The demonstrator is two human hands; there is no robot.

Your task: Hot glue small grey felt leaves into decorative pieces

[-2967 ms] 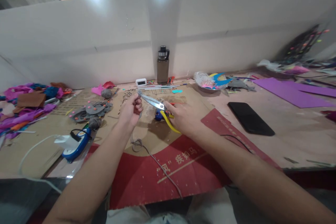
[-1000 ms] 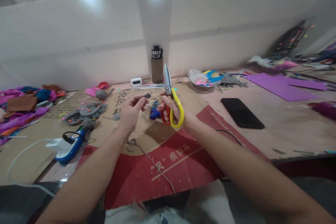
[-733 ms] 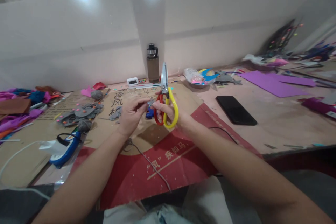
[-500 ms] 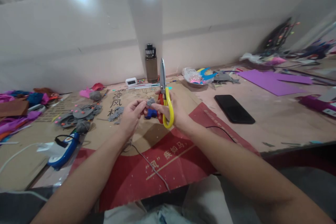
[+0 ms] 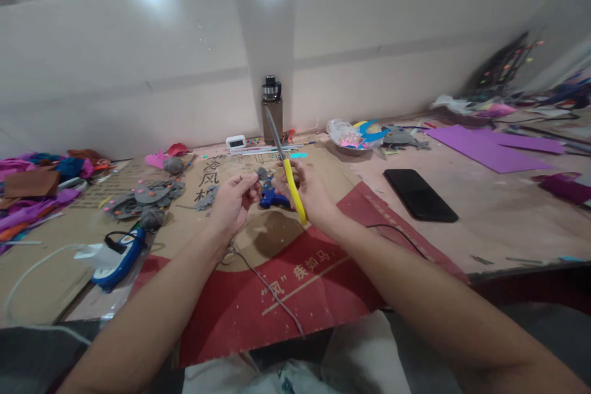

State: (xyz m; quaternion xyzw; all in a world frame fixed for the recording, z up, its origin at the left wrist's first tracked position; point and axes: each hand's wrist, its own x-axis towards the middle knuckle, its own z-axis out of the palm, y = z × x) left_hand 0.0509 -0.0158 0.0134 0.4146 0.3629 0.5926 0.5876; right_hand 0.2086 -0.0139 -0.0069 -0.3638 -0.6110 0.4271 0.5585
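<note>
My left hand (image 5: 236, 198) is closed in a pinch, with a small grey felt-like piece (image 5: 261, 173) at its fingertips. In my right hand (image 5: 310, 189) is a pair of scissors with a yellow handle (image 5: 295, 194), held upright with the blades (image 5: 276, 134) pointing up and tilted left. The two hands are slightly apart over the cardboard sheet (image 5: 318, 301). Behind and below them lies a blue tool (image 5: 273, 199) that looks like a glue gun, partly hidden by my right hand. Left of my left hand are grey scraps (image 5: 206, 197).
Grey cut pieces with pink dots (image 5: 150, 197), a blue power strip (image 5: 120, 261) and coloured scraps (image 5: 34, 188) lie left. A bottle (image 5: 272, 112) and white timer (image 5: 236, 142) stand behind. On the right are a phone (image 5: 420, 195), purple sheets (image 5: 484, 148) and a bowl (image 5: 355, 151).
The scissors have turned and tipped left, so their handle shows edge-on. My right fingers have moved away from the grey piece, which stays at my left fingertips. The view has shifted slightly.
</note>
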